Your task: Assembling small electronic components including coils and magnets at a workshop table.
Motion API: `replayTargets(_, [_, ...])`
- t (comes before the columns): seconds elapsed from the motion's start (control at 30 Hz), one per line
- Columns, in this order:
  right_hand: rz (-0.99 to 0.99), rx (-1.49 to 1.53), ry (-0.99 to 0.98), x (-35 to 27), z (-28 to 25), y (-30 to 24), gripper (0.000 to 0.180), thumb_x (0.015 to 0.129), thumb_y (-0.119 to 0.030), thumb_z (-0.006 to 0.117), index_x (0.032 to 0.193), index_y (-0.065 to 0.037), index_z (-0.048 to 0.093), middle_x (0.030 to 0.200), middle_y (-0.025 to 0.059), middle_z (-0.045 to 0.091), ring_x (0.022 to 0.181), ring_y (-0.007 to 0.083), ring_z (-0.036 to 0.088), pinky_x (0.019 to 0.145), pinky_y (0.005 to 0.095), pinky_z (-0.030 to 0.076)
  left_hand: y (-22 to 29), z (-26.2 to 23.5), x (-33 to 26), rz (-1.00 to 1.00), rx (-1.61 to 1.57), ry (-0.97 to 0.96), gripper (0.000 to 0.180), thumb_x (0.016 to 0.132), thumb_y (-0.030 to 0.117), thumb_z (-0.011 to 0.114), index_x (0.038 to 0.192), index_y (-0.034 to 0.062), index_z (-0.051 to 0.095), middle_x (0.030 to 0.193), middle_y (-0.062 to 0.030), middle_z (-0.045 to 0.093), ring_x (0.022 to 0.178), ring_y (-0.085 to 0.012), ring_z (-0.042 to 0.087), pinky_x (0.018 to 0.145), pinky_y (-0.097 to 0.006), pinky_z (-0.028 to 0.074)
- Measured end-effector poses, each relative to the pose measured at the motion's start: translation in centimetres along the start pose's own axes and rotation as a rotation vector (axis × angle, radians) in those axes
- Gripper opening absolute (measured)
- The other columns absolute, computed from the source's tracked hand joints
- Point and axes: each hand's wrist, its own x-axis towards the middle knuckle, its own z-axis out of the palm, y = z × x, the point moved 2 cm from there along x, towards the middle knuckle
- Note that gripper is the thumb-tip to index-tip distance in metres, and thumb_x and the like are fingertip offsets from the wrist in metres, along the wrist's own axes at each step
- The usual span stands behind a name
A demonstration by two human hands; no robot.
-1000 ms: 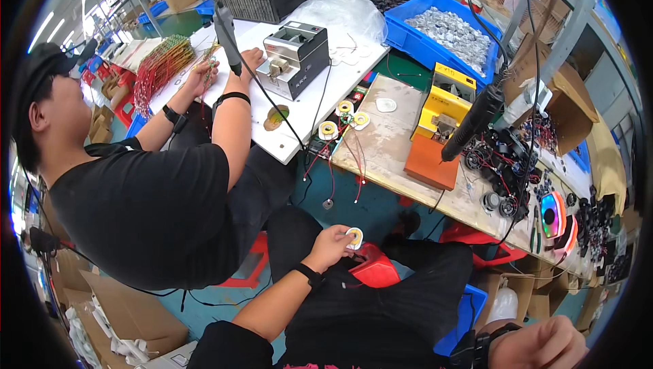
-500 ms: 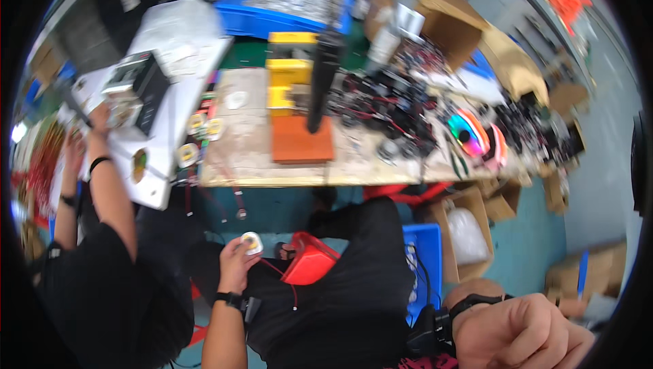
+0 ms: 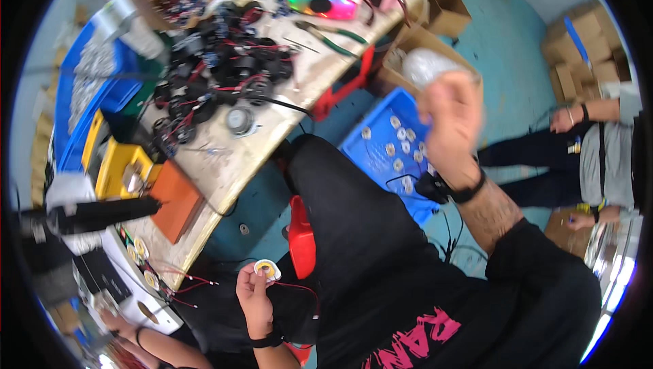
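White plastic edges a small rounded piece (image 3: 267,271) with a yellow ring at its middle, and the person's left hand (image 3: 256,295) has it pinched between thumb and fingers, well to the lower left of the blue tub (image 3: 379,173). A thin red wire (image 3: 299,286) trails from the piece. The right hand (image 3: 451,119) is raised at the tub's right side, overlapping it in view; blur hides its fingertips, so I cannot tell whether it grips anything. Small white parts (image 3: 398,164) lie scattered inside the tub.

Left of the tub is a red plastic object (image 3: 301,238), beside the person's leg. Farther to the tub's upper left runs a worktable (image 3: 272,119), bearing a heap of black parts (image 3: 218,70), an orange block (image 3: 177,200) and green-handled pliers (image 3: 333,39). Just beyond the tub, a cardboard box (image 3: 468,82) holds a pale plastic bag (image 3: 423,67). A co-worker (image 3: 602,158) stands to its right.
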Motion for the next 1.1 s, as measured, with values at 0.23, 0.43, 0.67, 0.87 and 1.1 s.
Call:
replayTargets(0.23, [0.827, -0.57, -0.514, -13.3, -6.1, 21.6, 0.021, 0.094, -0.026, 0.069, 0.091, -0.005, 0.067, 0.075, 0.0052, 0.065, 0.068, 0.0189, 0.061, 0.066, 0.0357, 0.05, 14.8, 10.4, 4.2, 0.537, 0.41, -0.039, 0.022, 0.106, 0.013, 0.056, 0.121, -0.0028, 0.056, 0.104, -0.0097, 0.065, 0.089, -0.0126, 0.064, 0.079, -0.026, 0.052])
replayTargets(0.43, [1.186, -0.381, -0.739, -17.4, -4.0, 29.9, 0.025, 0.091, -0.029, 0.07, 0.092, -0.004, 0.07, 0.083, 0.0151, 0.072, 0.082, 0.0248, 0.071, 0.074, 0.0406, 0.054, 15.6, 15.5, 13.0, 0.754, 0.478, 0.153, 0.031, 0.109, 0.015, 0.05, 0.133, -0.0046, 0.051, 0.105, -0.0112, 0.064, 0.079, -0.0137, 0.062, 0.071, -0.027, 0.054])
replayTargets(0.67, [1.098, -0.517, -0.312, -6.5, 0.6, 40.0, 0.039, 0.092, -0.039, 0.069, 0.096, 0.0, 0.07, 0.092, 0.0149, 0.073, 0.084, 0.0241, 0.069, 0.077, 0.0421, 0.054, 12.9, 17.7, 16.4, 0.769, 0.547, 0.424, 0.031, 0.11, 0.021, 0.045, 0.128, -0.0037, 0.049, 0.083, -0.0078, 0.057, 0.056, -0.0091, 0.05, 0.048, -0.019, 0.039])
replayTargets(0.87, [0.658, 0.335, 0.275, 5.5, 5.8, 48.0, 0.037, 0.094, -0.031, 0.069, 0.11, 0.002, 0.07, 0.092, 0.0086, 0.074, 0.083, 0.0206, 0.069, 0.076, 0.0344, 0.055, 12.7, 16.8, 16.5, 0.965, 0.841, 0.448, 0.038, 0.108, 0.026, 0.049, 0.127, -0.0069, 0.052, 0.094, -0.0102, 0.056, 0.065, -0.0122, 0.051, 0.053, -0.021, 0.04])
replayTargets(1.1, [0.793, 0.628, 0.468, 6.6, 5.9, 52.5, 0.036, 0.094, -0.029, 0.068, 0.112, 0.002, 0.069, 0.093, 0.0094, 0.074, 0.082, 0.0198, 0.069, 0.076, 0.0328, 0.055, 12.3, 17.0, 16.9, 1.024, 0.83, 0.452, 0.039, 0.107, 0.027, 0.051, 0.126, -0.0073, 0.053, 0.101, -0.0099, 0.054, 0.062, -0.009, 0.048, 0.047, -0.018, 0.037])
